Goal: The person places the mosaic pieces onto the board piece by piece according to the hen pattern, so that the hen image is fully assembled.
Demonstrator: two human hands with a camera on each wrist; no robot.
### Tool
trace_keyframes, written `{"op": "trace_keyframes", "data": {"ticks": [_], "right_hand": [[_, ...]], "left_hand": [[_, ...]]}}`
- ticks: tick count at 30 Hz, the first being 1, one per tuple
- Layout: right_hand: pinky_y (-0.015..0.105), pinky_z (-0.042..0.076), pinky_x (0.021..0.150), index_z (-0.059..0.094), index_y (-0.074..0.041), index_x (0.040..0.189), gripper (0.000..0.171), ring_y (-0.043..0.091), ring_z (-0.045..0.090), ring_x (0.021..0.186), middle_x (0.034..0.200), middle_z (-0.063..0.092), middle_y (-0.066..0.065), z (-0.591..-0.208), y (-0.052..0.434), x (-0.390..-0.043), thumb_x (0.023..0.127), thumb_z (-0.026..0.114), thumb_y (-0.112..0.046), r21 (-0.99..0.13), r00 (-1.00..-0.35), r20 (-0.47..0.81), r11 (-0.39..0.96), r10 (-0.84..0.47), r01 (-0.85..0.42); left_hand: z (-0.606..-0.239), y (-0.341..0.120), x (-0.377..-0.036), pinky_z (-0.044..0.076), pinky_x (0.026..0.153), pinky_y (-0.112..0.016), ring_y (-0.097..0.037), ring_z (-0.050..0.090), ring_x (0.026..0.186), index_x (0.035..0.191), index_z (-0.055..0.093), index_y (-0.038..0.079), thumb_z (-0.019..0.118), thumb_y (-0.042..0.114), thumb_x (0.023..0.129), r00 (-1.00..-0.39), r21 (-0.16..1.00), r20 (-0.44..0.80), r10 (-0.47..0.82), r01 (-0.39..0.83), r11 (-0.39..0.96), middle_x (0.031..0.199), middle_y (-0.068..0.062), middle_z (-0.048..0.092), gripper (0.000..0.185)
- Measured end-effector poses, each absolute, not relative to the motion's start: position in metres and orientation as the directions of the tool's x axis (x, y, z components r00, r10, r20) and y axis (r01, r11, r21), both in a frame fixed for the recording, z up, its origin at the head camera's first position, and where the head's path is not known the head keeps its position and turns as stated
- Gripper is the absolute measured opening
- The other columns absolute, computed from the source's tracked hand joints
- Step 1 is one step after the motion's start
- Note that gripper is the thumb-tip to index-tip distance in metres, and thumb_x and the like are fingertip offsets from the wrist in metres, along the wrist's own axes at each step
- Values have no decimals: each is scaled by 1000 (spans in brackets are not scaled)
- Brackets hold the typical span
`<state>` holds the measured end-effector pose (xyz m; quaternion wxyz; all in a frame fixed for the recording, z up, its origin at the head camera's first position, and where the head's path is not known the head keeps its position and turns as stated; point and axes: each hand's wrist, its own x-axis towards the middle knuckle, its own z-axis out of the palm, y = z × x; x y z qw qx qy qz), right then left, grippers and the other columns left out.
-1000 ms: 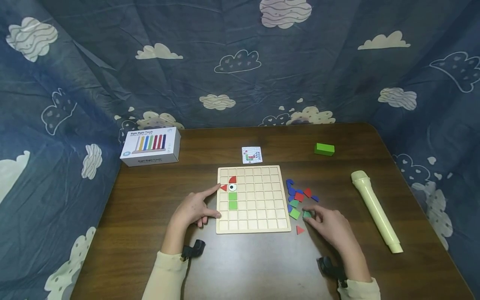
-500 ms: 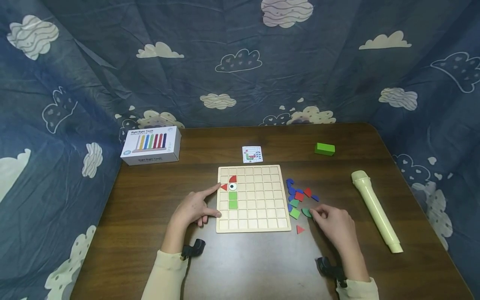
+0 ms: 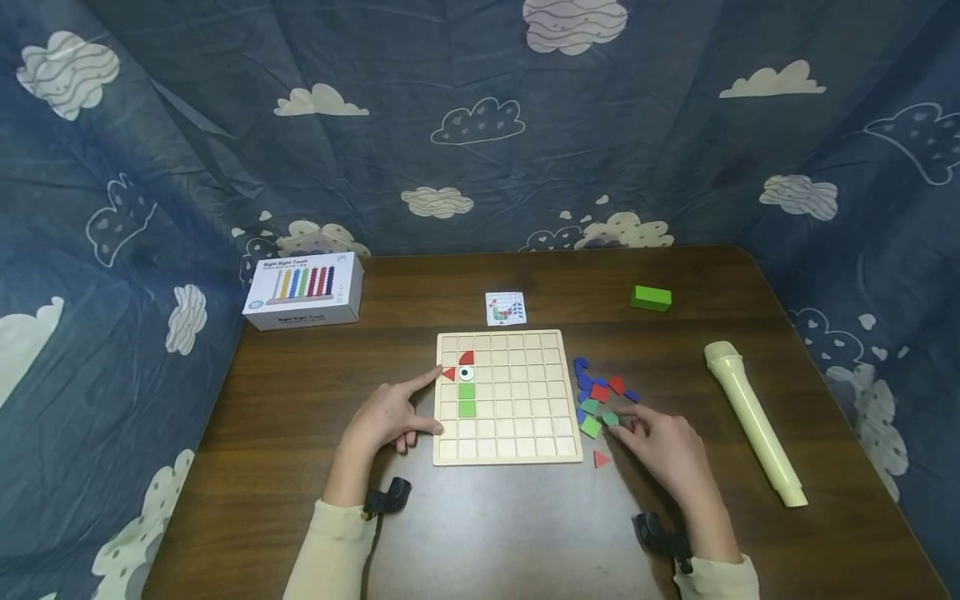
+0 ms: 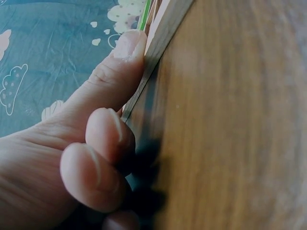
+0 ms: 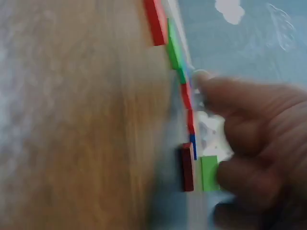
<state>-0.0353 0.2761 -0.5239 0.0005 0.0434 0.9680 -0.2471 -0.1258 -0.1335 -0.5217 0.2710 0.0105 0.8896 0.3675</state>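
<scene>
My left hand (image 3: 382,417) steadies the left edge of a wooden grid board (image 3: 517,425), its index finger and thumb touching the frame. On the board sit a red triangle (image 3: 448,374), a red rounded piece (image 3: 467,357), a white eye tile (image 3: 467,373) and two green squares (image 3: 467,400). To the right of the board, my right hand (image 3: 671,450) pinches a dark green tile (image 3: 611,419) between thumb and index finger, low over the table. Part of a red piece (image 5: 187,167) shows by that hand in the right wrist view, which is blurred.
Loose blue, red and green pieces (image 3: 599,393) lie along the board's right side, with a red triangle (image 3: 602,459) nearer me. Behind are a picture card (image 3: 506,308), a white box (image 3: 303,292) and a green block (image 3: 651,298). A pale yellow tube (image 3: 753,425) lies far right.
My right hand drew back to the right of the dark green tile, then came forward over it again, and the tile has turned slightly. The left hand stays on the board edge.
</scene>
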Motion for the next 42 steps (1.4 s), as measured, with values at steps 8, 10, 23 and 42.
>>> {"op": "trace_keyframes", "data": {"ticks": [8,10,23,42], "right_hand": [[24,28,51,82,-17,110,29,8,38,52,57,48,-8,-488,188,-56,86,90,-31,-513,-990,117,849,-73,-123],[23,26,51,82,-19,108,28,7,37,50,55,47,-9,-486,160,-60,85,91,-32,-517,-986,121,840,-119,-165],[25,29,48,82,-24,103,23,9,40,50,54,48,-10,-524,92,-74,87,88,-38,-431,-974,41,876,-222,-218],[23,26,48,81,-25,106,24,6,36,50,54,44,-12,-531,93,-71,87,88,-38,-453,-965,45,855,-259,-251]], "left_hand": [[-521,-134,-126,47,41,-23,-17,59,41,159,45,49,98,29,76,-854,659,-474,217,-180,730,54,-6,62,101],[-521,-134,-126,49,41,-24,-17,59,41,158,45,50,98,30,75,-855,659,-470,219,-175,731,53,-6,62,101],[-523,-135,-128,54,42,-29,-18,63,41,157,43,53,97,34,75,-861,665,-447,244,-137,734,53,-7,65,100],[-522,-136,-127,53,42,-27,-16,62,42,157,43,54,97,33,76,-855,660,-463,234,-156,735,54,-6,65,99]]}}
